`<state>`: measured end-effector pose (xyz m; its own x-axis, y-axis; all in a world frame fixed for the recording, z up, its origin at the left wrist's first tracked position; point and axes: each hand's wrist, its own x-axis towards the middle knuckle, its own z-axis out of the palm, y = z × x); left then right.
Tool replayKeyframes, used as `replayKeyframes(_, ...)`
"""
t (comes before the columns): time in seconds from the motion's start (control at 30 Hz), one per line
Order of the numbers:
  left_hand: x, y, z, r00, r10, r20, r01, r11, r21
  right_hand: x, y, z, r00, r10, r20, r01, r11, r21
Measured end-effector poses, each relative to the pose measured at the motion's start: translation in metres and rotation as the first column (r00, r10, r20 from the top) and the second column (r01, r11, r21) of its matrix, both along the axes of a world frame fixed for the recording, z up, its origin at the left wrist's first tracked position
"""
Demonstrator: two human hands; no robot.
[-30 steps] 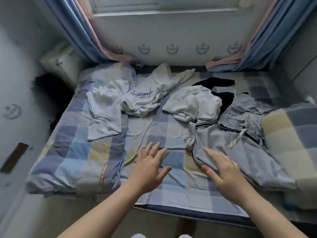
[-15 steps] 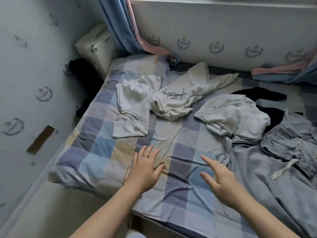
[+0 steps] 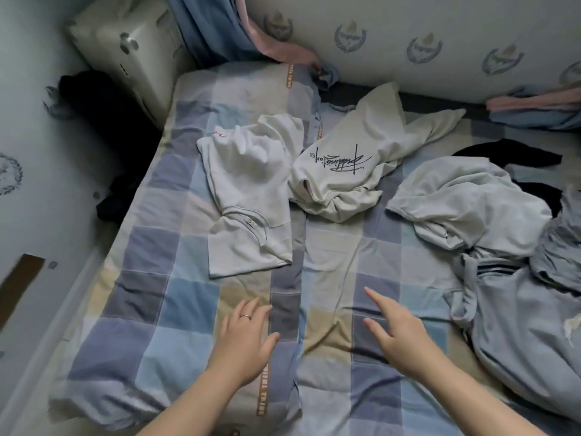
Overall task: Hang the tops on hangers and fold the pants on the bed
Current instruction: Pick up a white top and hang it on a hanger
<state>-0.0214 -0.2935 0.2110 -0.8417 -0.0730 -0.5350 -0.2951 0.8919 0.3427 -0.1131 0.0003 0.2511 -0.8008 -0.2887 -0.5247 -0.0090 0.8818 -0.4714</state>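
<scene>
Tops and pants on the bed, seen from the head camera. Three tops lie crumpled across the middle of the bed [image 3: 176, 309]. The white tee [image 3: 248, 196] is on the left, partly flat, with its collar toward the near edge. The cream top [image 3: 355, 171] is just right of it and touches it, its dark script print facing up and one sleeve stretched toward the wall. The pale grey top [image 3: 465, 209] is bunched further right. The grey pants [image 3: 528, 325] lie in a heap at the right edge, one fold reaching under the pale grey top; they are unfolded. A black garment [image 3: 509, 155] shows behind the pale grey top.

Both hands are at the near side of the bed, over bare checked sheet and apart from every garment. The left hand [image 3: 245, 335] is palm down, fingers straight and close together, thumb out, and wears a ring [image 3: 245, 316]. The right hand [image 3: 399, 332] has its fingers stretched toward the tops and its thumb spread. Neither holds anything. Whether the palms touch the sheet cannot be told.

A pillow [image 3: 125, 48] stands in the far left corner. Beside it a blue and pink curtain [image 3: 207, 29] hangs down to the mattress. The wall [image 3: 471, 83] behind carries printed crests. Dark clothing [image 3: 103, 99] lies in the gap left of the bed.
</scene>
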Motion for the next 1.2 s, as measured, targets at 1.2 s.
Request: replayKeyframes(1.2, -0.371, 0.097, -0.392, 0.808, -0.09, -0.582, -0.038, 0.978, -0.204, -0.313, -0.028, -0.421, 0.745, 0.186, -0.64, 0.003, 0.959, 0.282)
